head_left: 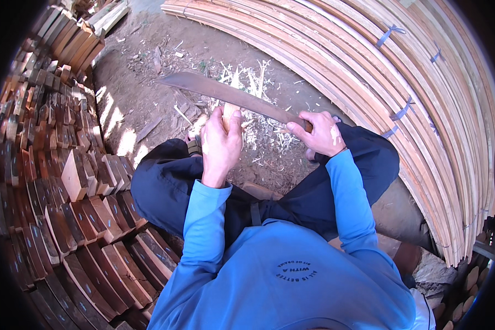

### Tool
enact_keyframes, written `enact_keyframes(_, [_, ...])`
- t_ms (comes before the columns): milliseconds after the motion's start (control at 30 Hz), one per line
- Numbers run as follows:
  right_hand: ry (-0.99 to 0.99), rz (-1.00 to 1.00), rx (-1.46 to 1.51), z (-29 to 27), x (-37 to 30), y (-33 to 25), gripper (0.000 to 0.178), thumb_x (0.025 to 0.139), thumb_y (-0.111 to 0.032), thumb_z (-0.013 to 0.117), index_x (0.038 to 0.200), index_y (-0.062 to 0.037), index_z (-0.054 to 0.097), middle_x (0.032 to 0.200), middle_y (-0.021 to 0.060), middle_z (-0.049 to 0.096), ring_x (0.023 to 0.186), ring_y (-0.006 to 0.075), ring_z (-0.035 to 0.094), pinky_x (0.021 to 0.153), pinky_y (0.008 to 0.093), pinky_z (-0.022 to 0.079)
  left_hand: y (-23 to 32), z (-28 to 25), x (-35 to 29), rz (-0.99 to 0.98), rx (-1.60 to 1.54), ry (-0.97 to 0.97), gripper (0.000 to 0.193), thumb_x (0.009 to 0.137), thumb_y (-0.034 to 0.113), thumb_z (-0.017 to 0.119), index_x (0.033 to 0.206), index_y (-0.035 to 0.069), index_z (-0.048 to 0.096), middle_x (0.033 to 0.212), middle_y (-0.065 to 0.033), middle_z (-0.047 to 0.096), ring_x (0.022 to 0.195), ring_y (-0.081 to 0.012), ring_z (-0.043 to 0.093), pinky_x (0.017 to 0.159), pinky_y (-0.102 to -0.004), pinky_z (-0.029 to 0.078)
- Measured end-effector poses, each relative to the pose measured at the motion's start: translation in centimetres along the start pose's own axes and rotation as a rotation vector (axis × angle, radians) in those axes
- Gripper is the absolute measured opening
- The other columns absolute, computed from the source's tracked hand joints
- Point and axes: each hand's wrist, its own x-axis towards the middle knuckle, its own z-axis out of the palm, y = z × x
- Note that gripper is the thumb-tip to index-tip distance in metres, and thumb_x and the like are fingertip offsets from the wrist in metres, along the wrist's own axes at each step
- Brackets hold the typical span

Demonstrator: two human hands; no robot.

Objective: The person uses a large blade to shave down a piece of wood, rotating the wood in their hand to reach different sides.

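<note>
The right hand (323, 133) clamps the machete (225, 93) by its handle (308, 127), the blade's long axis running leftward and slightly forward; the left hand (221, 141) is closed round a pale wood stick (230, 113) pointing forward, beneath the blade, above shavings (269, 133) on the ground (127, 60)

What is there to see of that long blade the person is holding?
The long grey-brown metal machete has a blade that broadens toward a slanted, pointed tip, and a brown handle, seemingly wooden. The bare right hand grips the handle. The blade slants up leftward in the picture, crossing over the pale wooden stick in the bare left hand; whether they touch is unclear.
</note>
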Motion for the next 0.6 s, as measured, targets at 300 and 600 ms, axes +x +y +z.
enact_keyframes(300, [0.256,0.155,0.083,0.8,3.5,2.6,0.066,0.101,-0.058,0.058,0.083,0.0061,0.067,0.062,0.021,0.057,0.06,0.0353,0.058,0.064,0.0479,0.045,-0.4,-0.7,-0.9,-0.1,-0.222,-0.21,0.027,0.105,0.026,0.06,0.105,-0.001,0.064,0.067,-0.0012,0.062,0.055,-0.0085,0.056,0.052,-0.03,0.045])
enact_keyframes(600, [0.179,-0.077,0.19,0.0,-0.7,0.5,0.056,0.101,-0.048,0.063,0.077,0.0031,0.06,0.058,0.0185,0.045,0.052,0.032,0.043,0.053,0.0433,0.037,0.5,-0.9,0.1,-0.297,-0.7,-0.277,0.031,0.113,0.033,0.045,0.092,0.011,0.053,0.063,0.0061,0.046,0.046,-0.0027,0.037,0.041,-0.0217,0.028])
